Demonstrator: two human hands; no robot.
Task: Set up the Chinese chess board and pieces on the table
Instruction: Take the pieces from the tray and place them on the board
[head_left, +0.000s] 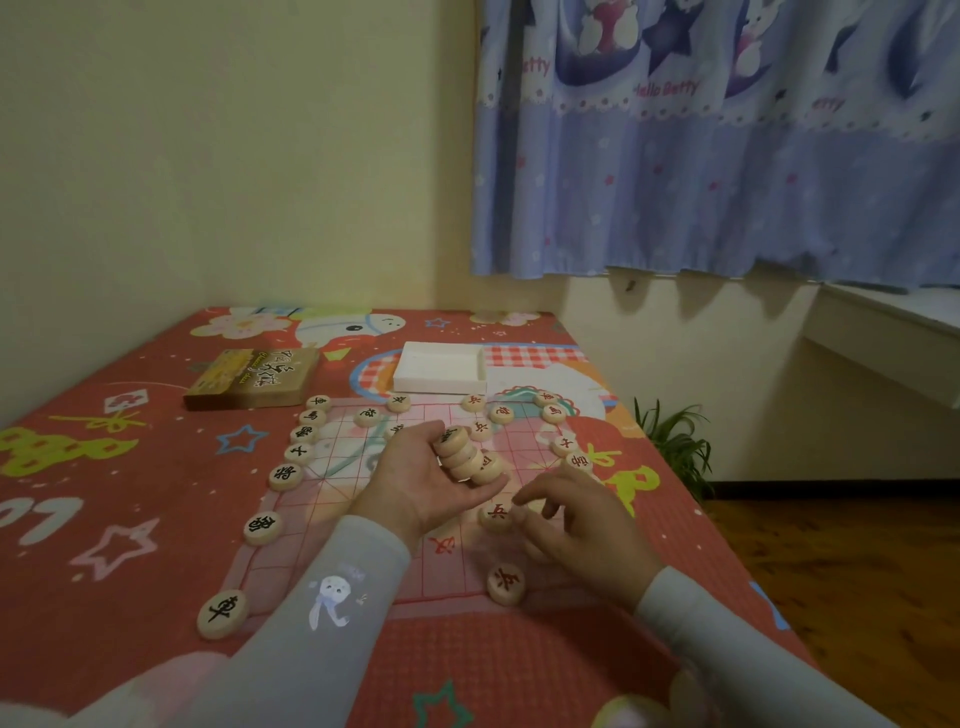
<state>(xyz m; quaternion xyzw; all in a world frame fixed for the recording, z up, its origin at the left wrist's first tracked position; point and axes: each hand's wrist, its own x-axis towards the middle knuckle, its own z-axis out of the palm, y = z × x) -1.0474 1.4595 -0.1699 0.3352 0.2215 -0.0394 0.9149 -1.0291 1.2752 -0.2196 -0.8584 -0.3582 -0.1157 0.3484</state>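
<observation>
Left hand (431, 473) lying palm up over the thin pink grid-lined chess board (332, 499), fingers half curled and cradling a leaning stack of round pale wooden chess pieces (470, 457). Thumb pressing on the top of the stack. Right hand (576, 525) hanging palm down just beside it, fingers (524, 512) bent and loosely spread, fingertips touching or nearly touching a round wooden piece with a red mark (496, 514) lying flat on the board. Hard to tell whether pinching it or only resting on it.

Board lying flat on the desk covered with a red cartoon-print cloth (104, 519). More round wooden pieces sitting in a row along the board's left edge, black marks showing, like the big one near the front corner (222, 613). Others sitting along the far edge and the right edge, red marks showing. One more red-marked piece (505, 583) resting near the front of the board, below the right hand.

Brown and yellow flat box lid (252, 379) lying behind the board on the left. White open box tray (440, 368) sitting behind the board, near the middle. Blue cartoon curtain (717, 140) hanging on the right.
</observation>
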